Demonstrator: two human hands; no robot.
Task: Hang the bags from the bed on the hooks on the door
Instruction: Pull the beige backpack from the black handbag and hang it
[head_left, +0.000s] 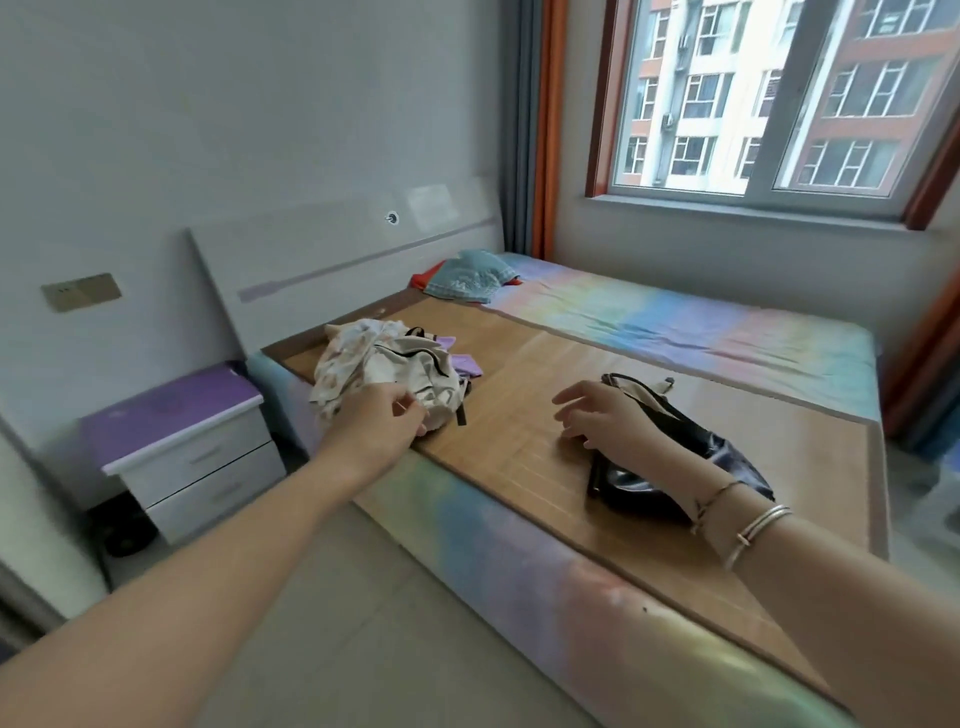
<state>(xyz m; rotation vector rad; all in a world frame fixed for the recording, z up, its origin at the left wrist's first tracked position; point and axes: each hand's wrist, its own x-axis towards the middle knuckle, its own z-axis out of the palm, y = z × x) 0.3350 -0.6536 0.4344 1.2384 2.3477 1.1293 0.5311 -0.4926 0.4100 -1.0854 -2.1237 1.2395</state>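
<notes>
A crumpled cream bag (387, 371) with dark zips lies on the bamboo mat (524, 415) near the bed's left edge, with purple cloth (465, 361) beside it. My left hand (376, 423) reaches to the bag's near edge, fingertips pinched at the fabric. A shiny black bag (675, 452) lies further right on the mat. My right hand (605, 413) hovers over its left end, fingers spread and holding nothing. No door or hooks are in view.
The bed (675, 322) carries a pastel rainbow sheet, with a teal pillow (470, 275) at the head. A bedside cabinet (182, 441) with a purple top stands left of the bed. A window (769, 98) is behind. Tiled floor (363, 623) lies below me.
</notes>
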